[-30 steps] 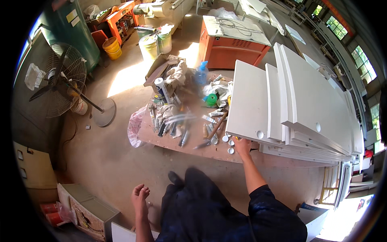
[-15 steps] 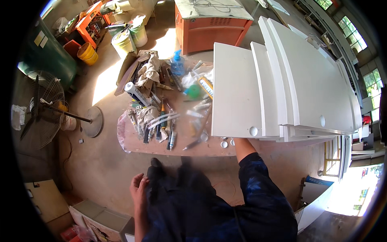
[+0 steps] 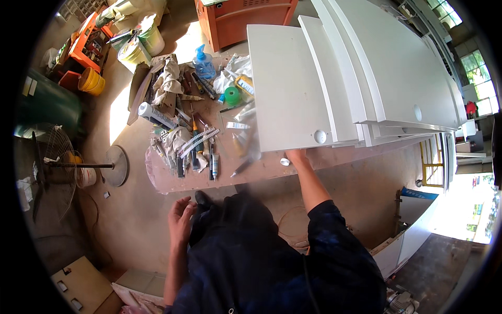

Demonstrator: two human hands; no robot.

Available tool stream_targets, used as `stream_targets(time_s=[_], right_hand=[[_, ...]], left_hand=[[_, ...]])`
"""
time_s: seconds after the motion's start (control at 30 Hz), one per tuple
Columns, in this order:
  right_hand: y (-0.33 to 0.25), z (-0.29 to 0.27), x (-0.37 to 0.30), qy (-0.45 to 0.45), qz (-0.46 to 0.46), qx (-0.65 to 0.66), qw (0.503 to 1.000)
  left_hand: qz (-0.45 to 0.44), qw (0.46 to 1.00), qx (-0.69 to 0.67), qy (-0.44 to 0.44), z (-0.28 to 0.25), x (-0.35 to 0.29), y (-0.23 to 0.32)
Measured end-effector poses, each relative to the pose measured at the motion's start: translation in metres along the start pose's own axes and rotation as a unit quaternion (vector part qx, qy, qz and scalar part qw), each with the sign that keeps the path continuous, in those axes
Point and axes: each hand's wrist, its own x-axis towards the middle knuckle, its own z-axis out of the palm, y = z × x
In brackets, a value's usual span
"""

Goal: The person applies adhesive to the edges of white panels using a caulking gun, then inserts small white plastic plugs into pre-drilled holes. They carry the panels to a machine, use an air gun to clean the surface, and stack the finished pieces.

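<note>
My right hand (image 3: 297, 156) reaches to the table (image 3: 230, 184) at the front edge of stacked white panels (image 3: 287, 89). The panels hide its fingertips, so I cannot tell what it grips. Touching or just beside it on the left is a small round white cap (image 3: 284, 161). My left hand (image 3: 181, 214) hangs in front of the table, beside my leg, fingers loosely bent and nothing visible in them. On the table left of the panels lie tubes (image 3: 215, 167), a white cartridge (image 3: 156, 115), rags (image 3: 167, 82), a green tape roll (image 3: 232, 95) and a blue pump bottle (image 3: 204, 64).
A standing fan (image 3: 116, 165) is on the floor at left, near a green tank (image 3: 49, 107). Yellow buckets (image 3: 91, 81) and an orange cabinet (image 3: 243, 23) stand beyond the table. The panels overhang its front edge at right. Low cabinets (image 3: 138, 287) sit behind on the left.
The view has shifted, so the table and panels sit higher in it. More of my right forearm shows, and its hand is now beside the white cap. My left hand stays low, hardly moved.
</note>
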Motion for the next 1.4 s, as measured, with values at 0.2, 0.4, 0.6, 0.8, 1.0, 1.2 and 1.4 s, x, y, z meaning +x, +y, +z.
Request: stream_targets(time_s=[0.2,0.4,0.6,0.8,1.0,1.2,1.4], right_hand=[[-0.013,-0.008,0.003,-0.029,-0.010,-0.006,1.000],[-0.038,-0.005,-0.001,-0.012,-0.032,0.055,0.998],[-0.016,0.014,0.015,-0.027,-0.048,0.112,0.992],[-0.190,-0.058,-0.122,-0.100,-0.354,0.213,0.905],[-0.195,-0.082,-0.143,-0.010,-0.336,0.241,0.911],[-0.006,-0.040,-0.071,0.086,-0.050,-0.071,0.992],[0.007,-0.041,-0.054,0.025,0.067,-0.071,0.995]], left_hand=[[0.027,0.999,0.002,-0.031,0.015,0.007,0.004],[0.033,0.997,-0.012,-0.069,0.023,0.002,-0.004],[-0.012,0.995,-0.040,-0.093,0.024,0.002,-0.009],[-0.223,0.911,-0.314,-0.150,0.066,0.014,0.008],[-0.252,0.838,-0.395,-0.279,0.077,0.041,-0.023],[-0.259,0.881,-0.346,-0.193,0.078,0.041,-0.027],[-0.259,0.894,-0.331,-0.156,0.073,0.034,-0.037]])
